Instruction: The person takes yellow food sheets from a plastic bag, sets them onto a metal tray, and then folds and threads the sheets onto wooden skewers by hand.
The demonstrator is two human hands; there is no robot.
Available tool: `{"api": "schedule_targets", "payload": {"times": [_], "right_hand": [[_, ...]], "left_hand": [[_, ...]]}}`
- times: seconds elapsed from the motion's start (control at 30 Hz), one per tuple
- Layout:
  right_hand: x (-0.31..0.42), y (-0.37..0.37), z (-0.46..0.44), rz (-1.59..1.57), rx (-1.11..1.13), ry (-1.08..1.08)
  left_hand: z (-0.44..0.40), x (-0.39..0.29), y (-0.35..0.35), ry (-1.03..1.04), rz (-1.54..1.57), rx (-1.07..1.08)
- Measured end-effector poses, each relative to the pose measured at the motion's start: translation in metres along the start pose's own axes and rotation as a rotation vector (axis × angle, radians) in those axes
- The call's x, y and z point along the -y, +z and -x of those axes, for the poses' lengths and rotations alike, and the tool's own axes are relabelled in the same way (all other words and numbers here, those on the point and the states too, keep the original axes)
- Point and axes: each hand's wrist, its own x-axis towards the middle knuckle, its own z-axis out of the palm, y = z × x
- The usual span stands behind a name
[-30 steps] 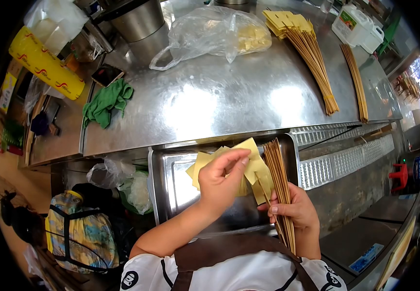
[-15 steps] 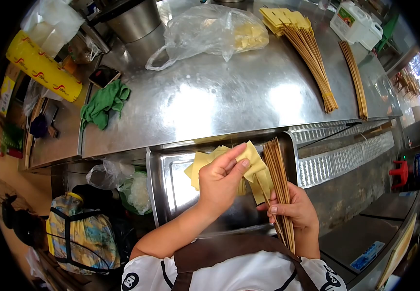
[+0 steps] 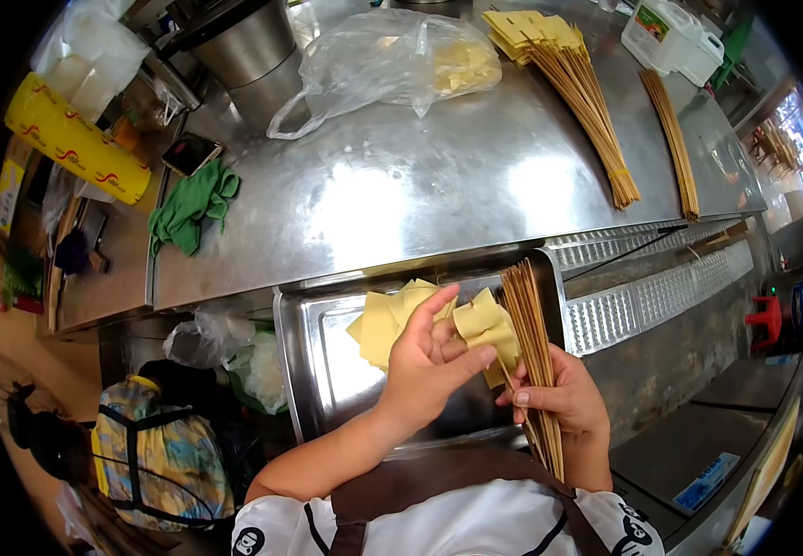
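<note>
My right hand (image 3: 559, 398) is closed round a bundle of thin brown wooden sticks (image 3: 531, 324), one of them angled apart from the others. A folded yellow sheet (image 3: 487, 320) sits at the upper end of that angled stick. Just left of the sheet is my left hand (image 3: 434, 357), its fingers apart and nothing between them. More flat yellow sheets (image 3: 378, 324) lie fanned out behind my left hand, over the metal tray (image 3: 288, 371).
On the steel table (image 3: 327, 222) are a plastic bag with yellow pieces (image 3: 401, 60), skewered sheets (image 3: 536, 32), a stick bundle (image 3: 670, 139), a green cloth (image 3: 193, 204), a phone (image 3: 190, 153) and white jugs (image 3: 670, 39). A yellow roll (image 3: 77, 139) lies at left.
My left hand has opened and drawn back slightly from the yellow sheet. That sheet now stands folded on the stick. My right hand has kept its hold on the sticks.
</note>
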Motion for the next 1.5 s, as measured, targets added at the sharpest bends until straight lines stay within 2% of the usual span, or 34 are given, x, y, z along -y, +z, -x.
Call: {"api": "schedule_targets", "payload": {"times": [0.4, 0.57, 0.67, 0.73, 0.87, 0.93, 1.0, 1.07, 1.13, 1.17, 1.23, 1.27, 1.33, 1.37, 1.5], "right_hand": [[0.005, 0.003, 0.000, 0.037, 0.017, -0.009], [0.004, 0.004, -0.001, 0.064, 0.013, -0.014], [0.003, 0.010, -0.002, 0.127, -0.053, -0.075], [0.004, 0.014, -0.002, 0.215, -0.122, -0.196], [0.011, 0.008, 0.010, 0.202, -0.154, -0.118], [0.013, 0.007, 0.013, 0.064, -0.104, -0.128], [0.013, 0.004, 0.010, -0.044, -0.008, -0.103], [0.009, 0.003, 0.007, -0.077, -0.001, -0.150], [0.010, -0.001, 0.006, -0.078, 0.010, -0.140], [0.010, -0.001, 0.006, -0.052, -0.014, -0.153], [0.012, -0.001, 0.006, -0.010, -0.031, -0.155], [0.011, -0.001, 0.004, -0.020, -0.042, -0.156], [0.009, -0.001, 0.000, -0.012, 0.030, -0.159], [0.008, 0.001, 0.000, -0.031, -0.019, -0.121], [0.012, 0.007, 0.002, -0.031, -0.047, -0.112]], "left_hand": [[0.019, 0.010, 0.010, -0.212, -0.097, 0.089], [0.006, 0.004, 0.011, -0.163, -0.125, 0.093], [-0.006, 0.017, 0.007, -0.075, -0.125, 0.065], [-0.012, 0.025, 0.004, -0.038, -0.139, 0.042], [-0.019, 0.037, 0.002, -0.057, -0.156, 0.039], [-0.022, 0.039, 0.002, -0.047, -0.140, 0.015], [-0.026, 0.035, 0.001, -0.104, -0.442, 0.070], [-0.025, 0.033, -0.002, -0.061, -0.538, 0.054], [-0.020, 0.030, -0.008, 0.282, -0.984, -0.042], [-0.017, 0.025, -0.012, 0.275, -0.984, -0.041], [-0.013, 0.010, -0.024, 0.494, -1.327, -0.159], [-0.014, 0.006, -0.031, 0.487, -1.331, -0.144], [-0.020, 0.001, -0.042, 0.381, -1.553, -0.176], [-0.022, 0.000, -0.042, 0.334, -1.615, -0.188], [-0.028, 0.006, -0.048, 0.323, -1.618, -0.207]]}}
